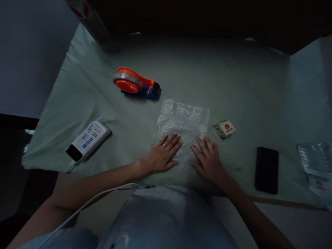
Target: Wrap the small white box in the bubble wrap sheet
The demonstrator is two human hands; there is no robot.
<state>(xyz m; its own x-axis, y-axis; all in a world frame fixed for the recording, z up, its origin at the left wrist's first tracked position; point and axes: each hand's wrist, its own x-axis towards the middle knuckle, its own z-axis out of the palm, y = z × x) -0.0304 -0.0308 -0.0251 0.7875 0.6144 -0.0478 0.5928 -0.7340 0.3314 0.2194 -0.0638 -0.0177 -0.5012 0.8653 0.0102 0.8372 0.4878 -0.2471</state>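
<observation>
A sheet of clear bubble wrap (183,119) lies flat on the pale green cloth in front of me. My left hand (166,152) rests on its lower left part, fingers spread, a ring on one finger. On the lower right part lies my right hand (209,160), its fingers apart too. Neither hand grips anything. Just right of the sheet sits a small cream and red box (224,128). Beyond the sheet, to the left, stands an orange and blue tape dispenser (137,83) with a roll of tape on it.
A white power bank (89,140) with a cable is at the left. To the right lies a black phone-like slab (266,170), and past it a clear plastic packet (316,162). The green cloth (233,83) covers the table. A dark surface borders the far edge.
</observation>
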